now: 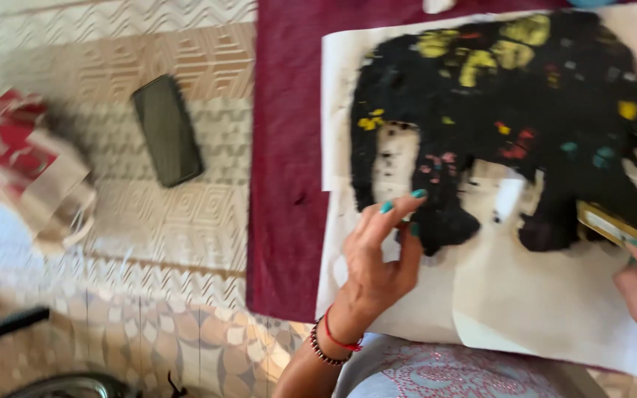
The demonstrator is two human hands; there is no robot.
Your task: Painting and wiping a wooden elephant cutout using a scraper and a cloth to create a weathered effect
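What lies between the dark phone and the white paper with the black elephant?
In the head view, between the phone and the paper lie patterned covering and a strip of maroon cloth; no object rests there.

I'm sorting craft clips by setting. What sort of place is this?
Probably a home, with craft work done on the floor: patterned floor tiles, a maroon cloth spread under a paper sheet with a black elephant picture, and a dark phone lying on a patterned mat.
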